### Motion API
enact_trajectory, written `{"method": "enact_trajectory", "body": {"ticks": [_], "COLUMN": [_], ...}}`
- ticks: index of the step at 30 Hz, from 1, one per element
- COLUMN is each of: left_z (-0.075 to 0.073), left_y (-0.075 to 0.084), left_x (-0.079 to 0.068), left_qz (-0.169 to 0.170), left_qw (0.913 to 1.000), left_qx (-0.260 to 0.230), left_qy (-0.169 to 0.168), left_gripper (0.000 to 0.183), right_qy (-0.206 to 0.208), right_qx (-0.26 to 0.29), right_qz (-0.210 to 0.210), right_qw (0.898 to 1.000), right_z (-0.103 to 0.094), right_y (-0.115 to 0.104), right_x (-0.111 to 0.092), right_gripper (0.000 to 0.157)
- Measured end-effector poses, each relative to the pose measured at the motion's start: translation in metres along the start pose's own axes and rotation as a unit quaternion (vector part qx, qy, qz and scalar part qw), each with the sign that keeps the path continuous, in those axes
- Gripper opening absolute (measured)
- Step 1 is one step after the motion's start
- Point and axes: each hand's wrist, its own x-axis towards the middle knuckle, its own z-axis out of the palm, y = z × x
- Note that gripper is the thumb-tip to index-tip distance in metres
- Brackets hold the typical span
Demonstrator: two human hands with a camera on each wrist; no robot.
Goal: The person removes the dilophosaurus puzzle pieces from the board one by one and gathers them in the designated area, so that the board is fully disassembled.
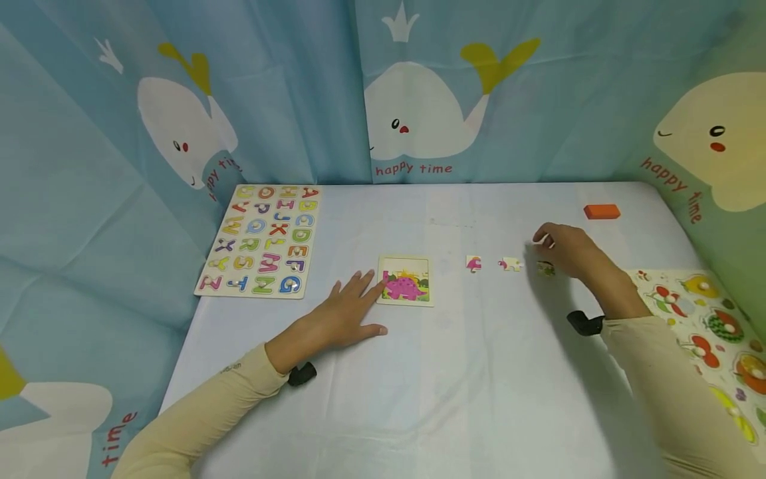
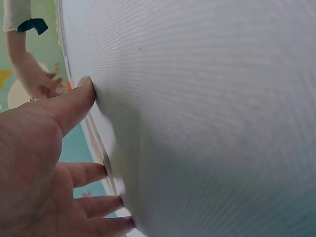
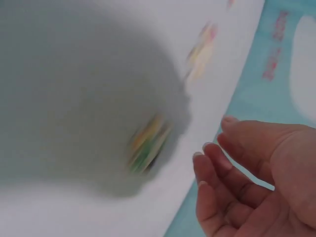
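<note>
A small square jigsaw puzzle [image 1: 404, 289] with a pink dinosaur lies in its frame at mid-table. My left hand [image 1: 342, 318] is spread flat beside it, index fingertip touching its left edge; in the left wrist view the thumb [image 2: 79, 101] rests on the cloth. To the right, a pink and white puzzle piece [image 1: 473, 263], a mostly white puzzle piece [image 1: 512, 264] and a greenish puzzle piece [image 1: 546, 268] lie in a row. Above the greenish piece hovers my right hand [image 1: 565, 249], fingers loosely bent. In the right wrist view, nothing shows between its thumb and fingers.
An alphabet board [image 1: 258, 241] lies at the back left. On the right edge is a fruit board [image 1: 706, 332], with an orange block [image 1: 602, 211] farther back. A whale-print curtain [image 1: 335, 93] hangs behind and beside the white-covered table [image 1: 455, 386].
</note>
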Motion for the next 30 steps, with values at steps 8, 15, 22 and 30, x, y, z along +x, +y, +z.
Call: {"method": "enact_trajectory", "body": {"ticks": [8,15,22,30], "left_z": [0.002,0.002,0.001,-0.001], "left_y": [-0.002,-0.001,-0.002,-0.002], "left_x": [0.002,0.002,0.001,0.000], "left_qz": [-0.002,0.000,0.004,0.003], "left_qw": [1.0000,1.0000,1.0000,1.0000], "left_qx": [0.002,0.003,0.004,0.004], "left_qy": [-0.002,-0.004,0.001,0.000], "left_gripper": [0.094,0.093,0.091,0.092], "right_qy": [0.034,0.032,0.002,-0.006], "right_qx": [0.055,0.080,0.097,0.098], "right_qz": [-0.064,-0.134,-0.161,-0.184], "right_qw": [0.996,0.987,0.982,0.978], "right_z": [0.026,0.058,0.087,0.108], "right_y": [-0.083,-0.138,-0.173,-0.192], "right_x": [0.011,0.019,0.020,0.021], "right_gripper": [0.033,0.030,0.028,0.026]}}
